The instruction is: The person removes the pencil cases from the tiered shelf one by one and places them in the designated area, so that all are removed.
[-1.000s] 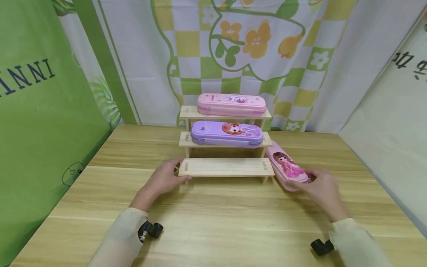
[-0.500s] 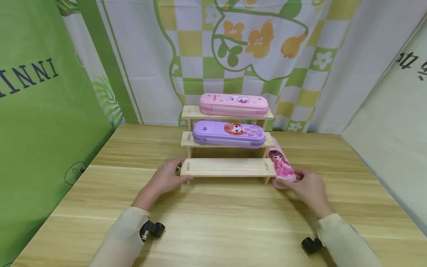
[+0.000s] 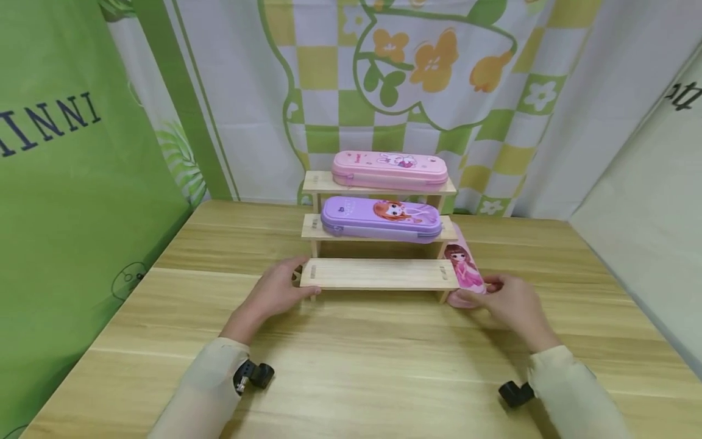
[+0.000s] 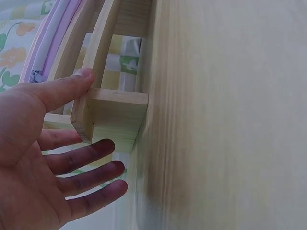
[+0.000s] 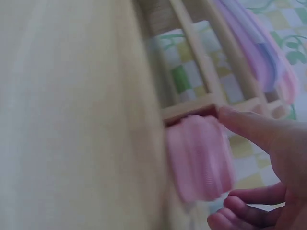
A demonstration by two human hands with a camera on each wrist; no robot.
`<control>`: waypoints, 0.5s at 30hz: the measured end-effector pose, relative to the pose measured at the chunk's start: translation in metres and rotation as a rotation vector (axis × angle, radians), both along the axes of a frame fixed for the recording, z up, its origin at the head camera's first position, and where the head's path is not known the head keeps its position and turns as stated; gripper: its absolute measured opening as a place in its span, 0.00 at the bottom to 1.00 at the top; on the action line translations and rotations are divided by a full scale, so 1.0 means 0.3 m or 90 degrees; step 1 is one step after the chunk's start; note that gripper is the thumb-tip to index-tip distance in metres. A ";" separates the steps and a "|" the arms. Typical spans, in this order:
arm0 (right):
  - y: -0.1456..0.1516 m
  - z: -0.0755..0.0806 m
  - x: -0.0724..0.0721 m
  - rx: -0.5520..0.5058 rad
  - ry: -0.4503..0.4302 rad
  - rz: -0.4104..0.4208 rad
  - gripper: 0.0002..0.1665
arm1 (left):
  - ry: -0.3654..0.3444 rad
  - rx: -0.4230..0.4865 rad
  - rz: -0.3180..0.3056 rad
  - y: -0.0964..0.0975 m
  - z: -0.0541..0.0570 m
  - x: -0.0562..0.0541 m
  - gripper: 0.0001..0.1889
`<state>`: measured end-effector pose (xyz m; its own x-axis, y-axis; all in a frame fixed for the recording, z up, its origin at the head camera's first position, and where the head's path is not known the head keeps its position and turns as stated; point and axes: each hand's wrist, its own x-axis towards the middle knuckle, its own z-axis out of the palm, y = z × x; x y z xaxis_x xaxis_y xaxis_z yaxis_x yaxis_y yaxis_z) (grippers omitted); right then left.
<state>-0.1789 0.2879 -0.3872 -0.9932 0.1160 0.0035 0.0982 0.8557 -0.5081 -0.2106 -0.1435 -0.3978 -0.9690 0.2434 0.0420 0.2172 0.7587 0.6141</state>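
You are working in a makeshift, booth-like space; nothing is showing whether it is standing in a home or a studio. A flowered cloth (image 3: 406,103) is hanging behind your table (image 3: 362,366), a lettered green sheet (image 3: 71,189) is closing your left, a pale sheet (image 3: 641,207) is closing your right, and you are wearing wrist cameras (image 3: 264,375).

A pale wooden stand (image 3: 378,273) stands upright, its three long, narrow shelves rising like steps from near to far, each board running left to right, with joint marks showing near both ends of the lowest. Just beside its right side lies a pink pencil case (image 3: 465,268), long with rounded corners, lid upward, its far end partly hidden by the stand. The lid shows a long-haired girl in a pink dress.
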 end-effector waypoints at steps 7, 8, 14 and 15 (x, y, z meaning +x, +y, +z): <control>-0.005 0.080 -0.034 -0.066 0.053 0.003 0.51 | 0.005 -0.010 0.014 0.001 0.008 0.001 0.43; -0.015 0.089 -0.042 -0.082 0.062 0.002 0.50 | 0.005 -0.010 0.016 0.001 0.009 0.001 0.43; -0.098 0.112 -0.099 -0.219 0.161 0.020 0.42 | 0.003 -0.005 0.020 0.002 0.005 0.001 0.42; -0.113 0.110 -0.111 -0.243 0.178 0.028 0.40 | 0.004 -0.005 0.020 0.002 0.002 0.000 0.42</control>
<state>-0.2123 0.2541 -0.3542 -0.9642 0.1189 0.2371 -0.1196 0.6029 -0.7888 -0.2105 -0.1428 -0.3971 -0.9758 0.2137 0.0458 0.1970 0.7695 0.6074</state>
